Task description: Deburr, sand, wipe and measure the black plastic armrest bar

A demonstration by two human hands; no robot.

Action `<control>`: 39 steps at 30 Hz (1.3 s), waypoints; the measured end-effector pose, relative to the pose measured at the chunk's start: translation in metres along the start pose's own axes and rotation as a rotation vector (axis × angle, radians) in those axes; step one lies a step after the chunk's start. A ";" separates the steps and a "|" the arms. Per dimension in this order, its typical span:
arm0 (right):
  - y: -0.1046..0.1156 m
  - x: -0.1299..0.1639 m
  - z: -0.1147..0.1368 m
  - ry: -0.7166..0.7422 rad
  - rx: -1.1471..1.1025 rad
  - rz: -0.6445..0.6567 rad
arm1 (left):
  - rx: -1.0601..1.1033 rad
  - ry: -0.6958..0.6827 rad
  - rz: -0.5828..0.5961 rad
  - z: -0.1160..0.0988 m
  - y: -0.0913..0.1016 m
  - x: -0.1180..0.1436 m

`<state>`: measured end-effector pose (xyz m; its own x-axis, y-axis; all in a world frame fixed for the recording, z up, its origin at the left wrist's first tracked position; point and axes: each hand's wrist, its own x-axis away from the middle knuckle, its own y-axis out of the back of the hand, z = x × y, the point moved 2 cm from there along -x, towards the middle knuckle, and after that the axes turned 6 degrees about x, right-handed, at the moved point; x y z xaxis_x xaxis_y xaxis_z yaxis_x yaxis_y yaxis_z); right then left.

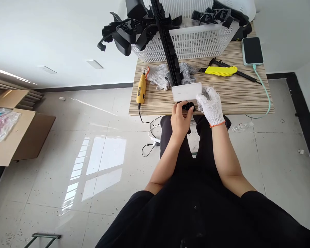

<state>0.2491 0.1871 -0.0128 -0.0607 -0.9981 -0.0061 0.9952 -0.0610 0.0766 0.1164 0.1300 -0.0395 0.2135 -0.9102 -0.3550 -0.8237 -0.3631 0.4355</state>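
Note:
My bare left hand [181, 119] is at the table's near edge, thumb and fingers closed around a small black piece [188, 106]. My right hand [210, 103], in a white knitted glove with an orange cuff, pinches the right end of a white rectangular plate [186, 92]. The plate lies just above the left fingertips and hides part of what is behind it. Beyond it, a long black plastic strip [167, 41] runs up and away over the basket. Whether the small piece joins this strip cannot be seen.
A white basket [193, 46] with black plastic parts [129, 31] stands at the back. On the table [243, 100] lie a yellow corded tool [141, 89], gloves [158, 76], a yellow knife [220, 71], calipers [248, 76] and a cabled device [252, 51]. A cardboard box [33, 137] is left.

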 end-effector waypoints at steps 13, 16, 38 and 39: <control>0.001 0.000 -0.001 -0.036 0.085 -0.024 | 0.095 -0.030 0.013 0.004 0.001 0.002; 0.001 0.000 -0.003 -0.062 0.013 -0.099 | 0.075 -0.044 0.006 0.004 0.000 0.002; 0.012 0.001 0.002 -0.117 -0.208 0.005 | 0.080 -0.048 0.024 0.003 0.001 0.002; 0.011 -0.002 0.000 -0.133 -0.209 -0.001 | 0.080 -0.050 0.022 0.003 0.001 0.002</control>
<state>0.2603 0.1879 -0.0117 -0.0578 -0.9903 0.1266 0.9886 -0.0745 -0.1310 0.1147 0.1287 -0.0422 0.1701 -0.9059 -0.3877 -0.8679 -0.3241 0.3765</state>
